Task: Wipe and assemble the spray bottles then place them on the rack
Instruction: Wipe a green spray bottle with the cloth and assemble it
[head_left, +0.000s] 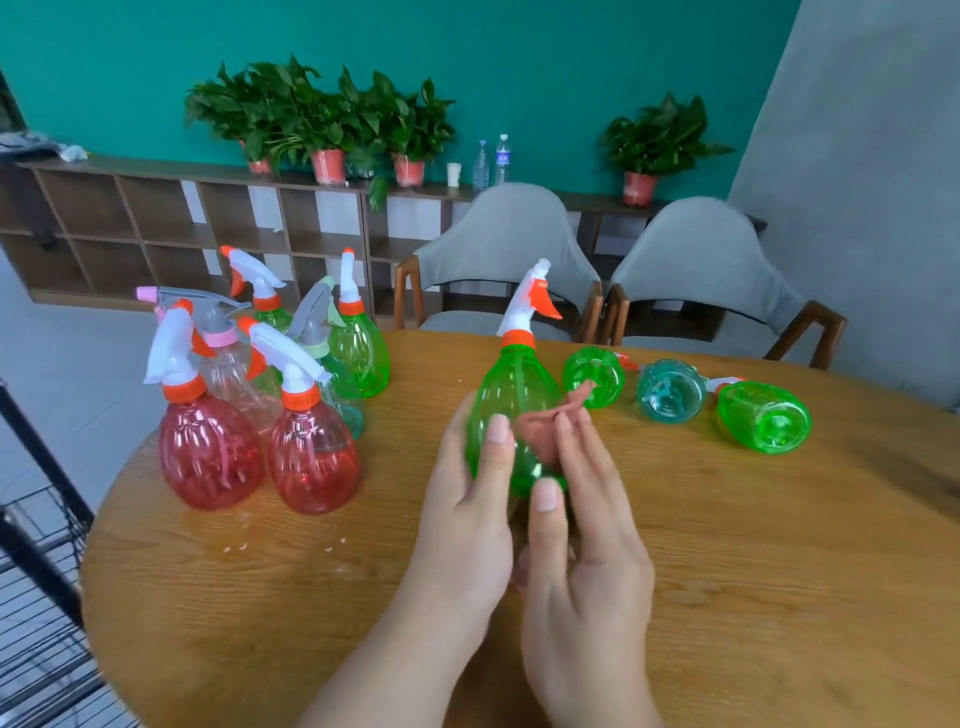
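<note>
While I wipe: the step in hand is the wiping, I judge. This bottle (511, 405) already wears its trigger head (530, 296), so assembly looks done here.
Bottle: green, near upright with a slight lean, over the table's (727, 571) middle. Whether its base touches the table I cannot tell.
Left hand (462, 509): wrapped round the bottle's left flank, thumb across the front and fingers behind, forearm reaching in from the table's near edge.
Right hand (587, 545): fingers straight and nearly flat, pressing the cloth (540, 431) against the bottle's right flank, thumb laid low on the plastic.
Cloth: pink, bunched between my right fingers and the bottle.
Next move: probably turning the bottle in my left grip so the cloth meets the unwiped side. After that, a firm hold for the carry to the rack (36, 519).
Rack: black wire, off the table's left edge.
Standing bottles (260, 415): clustered at the table's left side, heads fitted.
Lying bottles (670, 389): three on their sides at the table's far right, apparently awaiting their turn.
</note>
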